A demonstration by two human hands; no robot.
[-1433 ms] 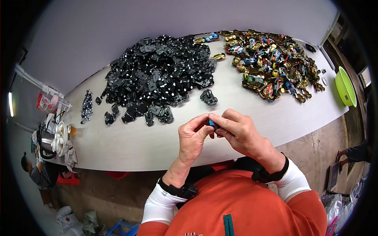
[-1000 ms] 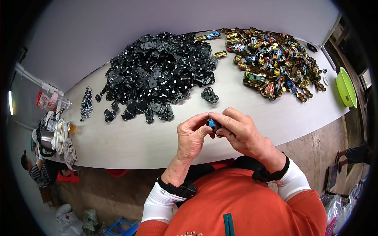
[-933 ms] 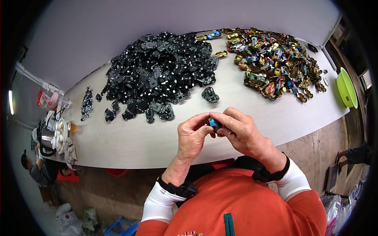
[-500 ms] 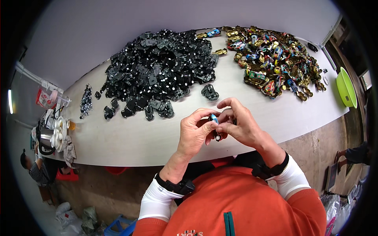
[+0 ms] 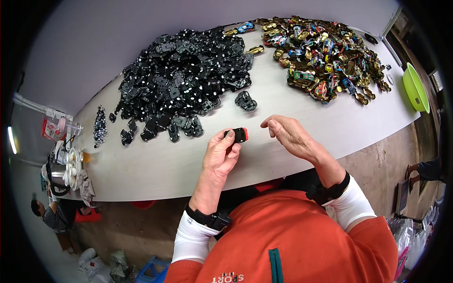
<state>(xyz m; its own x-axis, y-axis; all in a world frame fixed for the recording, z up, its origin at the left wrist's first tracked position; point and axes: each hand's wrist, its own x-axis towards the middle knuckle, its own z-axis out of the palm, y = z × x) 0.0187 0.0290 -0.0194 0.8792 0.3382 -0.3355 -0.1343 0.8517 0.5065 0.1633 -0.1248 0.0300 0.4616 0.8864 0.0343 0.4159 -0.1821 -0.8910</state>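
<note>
Between the thumb and fingers of my left hand (image 5: 220, 153) is a small toy car (image 5: 241, 135), its black underside turned up and a red end pointing right. My right hand (image 5: 293, 137) hovers over the table to the right of it, fingers loosely stretched, nothing visible in them. A single black car chassis (image 5: 246, 101) lies on the table beyond my hands. Behind it, on the left, rises a big heap of black chassis (image 5: 177, 80) with wheels. To the right spreads a heap of colourful, gold-trimmed toy car bodies (image 5: 325, 56).
A small pile of shiny little parts (image 5: 100, 125) lies at the table's left. Further left stand a white tray of cups (image 5: 71, 167), a metal kettle (image 5: 59, 179) and a crumpled cloth (image 5: 87, 186). A green basin (image 5: 415, 88) sits at the right edge. Another person (image 5: 49, 217) is at far left.
My hands have parted. The toy car now rests in my left hand alone, turned underside up, while my right hand has let go and drawn off to the right. The view has shifted slightly.
</note>
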